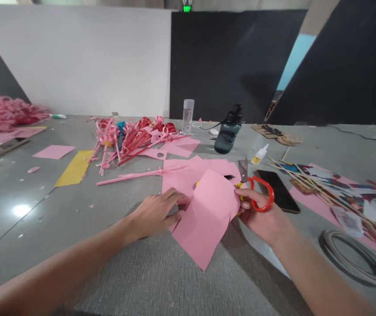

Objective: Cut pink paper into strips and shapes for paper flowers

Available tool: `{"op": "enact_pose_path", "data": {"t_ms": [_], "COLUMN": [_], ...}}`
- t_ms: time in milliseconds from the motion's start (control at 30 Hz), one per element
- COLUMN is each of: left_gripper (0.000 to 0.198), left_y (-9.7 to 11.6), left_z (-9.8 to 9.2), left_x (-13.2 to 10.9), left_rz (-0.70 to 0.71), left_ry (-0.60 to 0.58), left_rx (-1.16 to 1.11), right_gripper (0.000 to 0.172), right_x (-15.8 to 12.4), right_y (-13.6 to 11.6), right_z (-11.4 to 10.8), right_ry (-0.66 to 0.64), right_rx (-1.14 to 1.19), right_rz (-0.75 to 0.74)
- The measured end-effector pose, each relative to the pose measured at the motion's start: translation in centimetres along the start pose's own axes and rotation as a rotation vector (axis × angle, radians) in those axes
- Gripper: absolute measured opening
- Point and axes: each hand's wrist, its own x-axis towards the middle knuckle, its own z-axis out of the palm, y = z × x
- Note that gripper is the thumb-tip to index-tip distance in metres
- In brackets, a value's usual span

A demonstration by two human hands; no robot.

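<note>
A sheet of pink paper [207, 210] with a cut in its right edge is held tilted above the table. My right hand [262, 217] grips its right side between thumb and fingers and also holds scissors [263, 199] with orange-red handles, blades pointing up and away. My left hand [158, 213] is at the sheet's left edge, fingers bent and apart, the fingertips partly hidden by the paper. Behind lie more pink sheets [178, 169] and a pink-wrapped stick [128, 177]. Small yellow bits show beside the held sheet.
Pink and red paper flowers [138, 136], a clear cylinder [188, 116], a dark water bottle [228, 134] and a glue bottle [259, 154] stand or lie behind. On the right are a phone [278, 191], thin sticks [326, 193] and a wire coil [354, 256]. Yellow paper [74, 169] lies left.
</note>
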Motion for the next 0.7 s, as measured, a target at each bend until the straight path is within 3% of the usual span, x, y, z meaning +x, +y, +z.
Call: {"op": "enact_pose_path", "data": {"t_ms": [200,367,467,567,700], "left_gripper": [0.029,0.027,0.019,0.026,0.029], "left_y": [-0.6,0.0,0.3,0.4,0.3], "left_z": [0.1,0.3,0.4,0.8,1.1], "left_x": [0.0,0.2,0.3,0.2,0.1], "left_rz": [-0.063,-0.098,-0.126,-0.108,-0.106], "left_ry": [0.083,0.115,0.063,-0.006,-0.009], "left_rx": [-0.044,-0.241,-0.464,-0.644,-0.764], "right_gripper": [0.031,0.03,0.026,0.022,0.022], "right_x": [-0.1,-0.4,-0.5,-0.5,-0.5], "right_y": [-0.1,0.4,0.6,0.7,0.7], "right_z": [0.1,0.5,0.4,0.2,0.3], "right_ry": [-0.007,-0.054,-0.097,-0.094,-0.088], "right_rx": [0.097,0.095,0.095,0.095,0.063], "right_rz": [0.082,0.093,0.104,0.099,0.095]}}
